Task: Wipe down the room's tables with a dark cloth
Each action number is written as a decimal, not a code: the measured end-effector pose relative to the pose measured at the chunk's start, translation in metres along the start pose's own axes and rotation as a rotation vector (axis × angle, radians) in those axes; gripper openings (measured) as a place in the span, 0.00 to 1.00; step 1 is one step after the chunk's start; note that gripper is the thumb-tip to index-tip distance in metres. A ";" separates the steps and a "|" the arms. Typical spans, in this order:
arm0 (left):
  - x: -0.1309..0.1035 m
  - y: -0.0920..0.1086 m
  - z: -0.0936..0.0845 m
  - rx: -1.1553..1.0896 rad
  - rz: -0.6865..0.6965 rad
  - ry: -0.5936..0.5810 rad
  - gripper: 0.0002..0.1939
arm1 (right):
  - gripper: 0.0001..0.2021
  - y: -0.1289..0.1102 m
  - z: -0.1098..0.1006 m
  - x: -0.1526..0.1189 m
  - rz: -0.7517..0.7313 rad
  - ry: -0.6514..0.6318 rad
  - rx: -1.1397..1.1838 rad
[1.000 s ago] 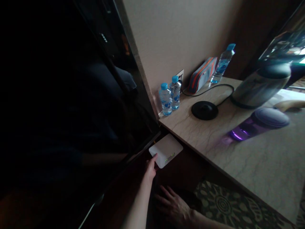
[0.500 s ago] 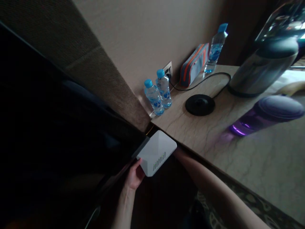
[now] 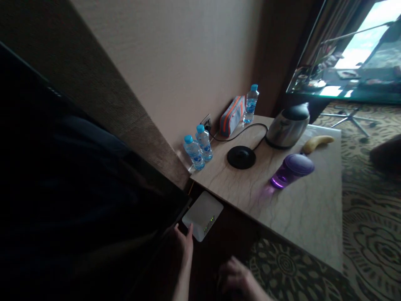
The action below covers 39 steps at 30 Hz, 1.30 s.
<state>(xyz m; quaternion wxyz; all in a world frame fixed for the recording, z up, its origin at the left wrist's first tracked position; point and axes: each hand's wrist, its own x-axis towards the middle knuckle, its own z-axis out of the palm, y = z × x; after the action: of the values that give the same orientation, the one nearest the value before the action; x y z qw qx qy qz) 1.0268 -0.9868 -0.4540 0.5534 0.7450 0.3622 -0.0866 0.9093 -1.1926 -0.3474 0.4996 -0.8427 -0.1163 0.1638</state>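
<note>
Since half a second ago, the right hand [image 3: 236,276] is reappearing low (blurred; grip cannot be told), while the left hand [image 3: 184,242], fingers spread, is touching the smooth white rounded plastic box [image 3: 202,213] below the marbled beige tabletop [image 3: 300,209].

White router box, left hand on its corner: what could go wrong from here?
1. The small white box with green indicator lights sits low between the dark screen and the marble-patterned desk; the left hand touches only its near corner, so a push could tip it.
2. Dim light hides any cables.
</note>
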 end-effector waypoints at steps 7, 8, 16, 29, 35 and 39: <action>-0.037 0.078 0.085 0.017 0.594 -0.061 0.26 | 0.25 0.011 -0.201 0.194 0.180 0.060 -0.596; -0.044 0.092 0.098 0.002 0.620 -0.051 0.26 | 0.27 0.020 -0.201 0.194 0.177 0.034 -0.635; -0.106 0.131 0.161 0.023 0.756 -0.119 0.24 | 0.17 0.099 -0.203 -0.051 -0.141 -0.160 -0.753; -0.312 0.178 0.389 0.009 0.654 -0.225 0.17 | 0.19 0.227 -0.602 -0.090 0.568 0.663 -0.361; -0.234 0.264 0.484 -0.146 0.642 0.007 0.45 | 0.17 0.260 -0.675 0.058 0.385 0.093 -0.747; -0.197 0.262 0.521 -0.181 0.594 0.068 0.61 | 0.17 0.226 -0.695 0.127 0.282 0.145 -0.782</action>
<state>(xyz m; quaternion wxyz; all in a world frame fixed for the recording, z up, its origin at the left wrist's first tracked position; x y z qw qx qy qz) 1.1924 -1.5696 -0.3443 0.6064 0.7682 0.1532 0.1364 1.3063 -1.8128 -0.2559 0.1216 -0.9858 -0.0177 0.1143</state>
